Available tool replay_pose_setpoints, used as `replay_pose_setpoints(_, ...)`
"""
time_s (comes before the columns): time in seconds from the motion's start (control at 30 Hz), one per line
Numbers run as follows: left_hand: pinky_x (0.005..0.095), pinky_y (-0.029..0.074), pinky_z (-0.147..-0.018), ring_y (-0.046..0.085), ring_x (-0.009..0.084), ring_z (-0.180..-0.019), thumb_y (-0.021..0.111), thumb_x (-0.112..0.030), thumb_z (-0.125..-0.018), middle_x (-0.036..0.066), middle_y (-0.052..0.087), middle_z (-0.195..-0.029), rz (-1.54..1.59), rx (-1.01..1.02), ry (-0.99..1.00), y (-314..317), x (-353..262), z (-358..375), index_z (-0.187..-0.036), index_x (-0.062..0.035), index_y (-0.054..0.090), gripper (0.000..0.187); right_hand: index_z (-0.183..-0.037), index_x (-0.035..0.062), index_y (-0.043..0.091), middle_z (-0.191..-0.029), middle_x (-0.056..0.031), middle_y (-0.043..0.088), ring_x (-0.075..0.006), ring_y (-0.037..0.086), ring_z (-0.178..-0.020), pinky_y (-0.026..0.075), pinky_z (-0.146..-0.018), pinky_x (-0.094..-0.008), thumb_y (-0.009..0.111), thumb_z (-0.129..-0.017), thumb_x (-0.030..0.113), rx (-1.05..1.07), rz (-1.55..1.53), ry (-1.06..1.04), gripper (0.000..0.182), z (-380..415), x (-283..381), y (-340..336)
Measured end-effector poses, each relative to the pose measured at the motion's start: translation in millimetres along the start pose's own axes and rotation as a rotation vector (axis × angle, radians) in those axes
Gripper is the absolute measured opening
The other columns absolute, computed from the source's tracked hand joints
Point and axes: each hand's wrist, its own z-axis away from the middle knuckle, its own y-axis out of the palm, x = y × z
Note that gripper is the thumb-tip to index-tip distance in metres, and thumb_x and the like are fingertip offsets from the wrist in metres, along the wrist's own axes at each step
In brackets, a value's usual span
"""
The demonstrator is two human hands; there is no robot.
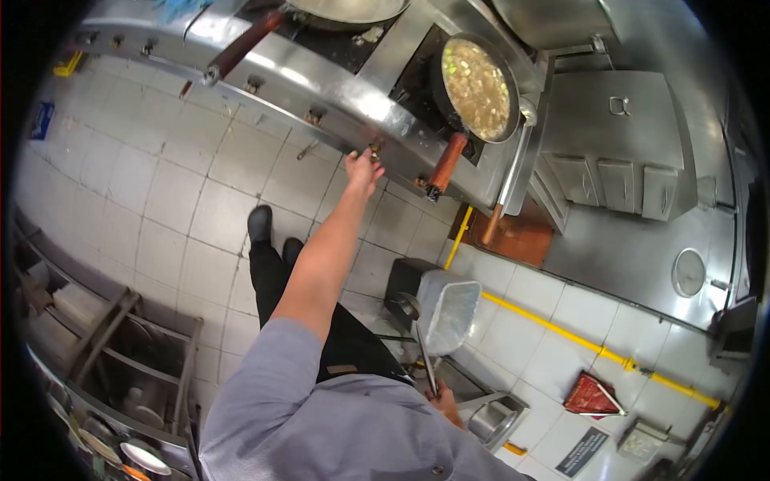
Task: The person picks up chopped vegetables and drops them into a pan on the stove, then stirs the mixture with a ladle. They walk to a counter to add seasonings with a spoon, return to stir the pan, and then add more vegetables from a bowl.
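My left hand [365,171] reaches out to the stove's front panel, its fingers closed around a small burner knob [374,150]. Low at my right side, my right hand [441,401] grips the handle of a metal ladle [424,353], whose bowl points away from me. On the burner at the right end of the stove sits a frying pan [513,96] with a wooden handle [447,166]. Pale chunks and green pieces lie in brownish liquid [477,88] inside it. Any flame beneath the pan is hidden.
Another wooden-handled pan [349,10] stands further left on the stove. A long-handled utensil [511,172] lies at the stove's right edge. Beside me is a lined bin [453,313]; a yellow pipe [545,322] runs along the tiled wall. Metal racks [140,345] stand at lower left.
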Motion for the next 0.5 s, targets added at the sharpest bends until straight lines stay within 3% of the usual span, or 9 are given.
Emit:
replay_pose_setpoints(0.2,0.0329,0.060,-0.059,0.065,0.0268,-0.070,0.060,-0.008,-0.094,0.019,0.054,-0.103,0.260,-0.055,0.030,13.2,7.2,-8.6,-0.120,-0.0043,0.028,0.042,-0.118,-0.0032,0.055,-0.083,-0.0215,0.065,-0.0240,0.061,-0.072,0.048,-0.068,-0.0359,0.068,-0.088,0.021,-0.050,-0.025,-0.080,0.041,-3.7,-12.4,-3.5)
replay_pose_setpoints(0.3,0.0334,0.060,-0.058,0.065,0.0264,-0.070,0.059,-0.007,-0.094,0.018,0.055,-0.102,0.239,-0.089,0.026,14.5,6.3,-10.9,-0.119,-0.0019,0.028,0.040,-0.120,-0.0040,0.054,-0.087,-0.0233,0.066,-0.0288,0.065,-0.077,0.049,-0.071,-0.0381,0.068,-0.088,0.024,-0.163,-0.015,-0.158,0.044,-21.0,-43.0,3.4)
replay_pose_setpoints(0.4,0.0334,0.060,-0.058,0.064,0.0255,-0.069,0.059,-0.006,-0.094,0.018,0.055,-0.100,0.244,-0.084,0.016,13.9,4.8,-11.4,-0.119,0.0005,0.028,0.040,-0.124,-0.0036,0.053,-0.088,-0.0247,0.066,-0.0319,0.067,-0.081,0.050,-0.073,-0.0394,0.069,-0.088,0.024,-0.105,-0.015,-0.174,0.048,-33.9,-41.1,-8.7)
replay_pose_setpoints(0.5,0.0329,0.059,-0.059,0.064,0.0248,-0.071,0.059,-0.006,-0.094,0.018,0.055,-0.099,0.262,-0.063,0.006,11.2,8.2,-16.5,-0.124,0.0025,0.027,0.045,-0.128,-0.0039,0.051,-0.097,-0.0239,0.067,-0.0296,0.066,-0.088,0.049,-0.077,-0.0368,0.069,-0.089,0.023,-0.019,0.090,-0.032,0.050,-34.9,-20.1,-24.5)
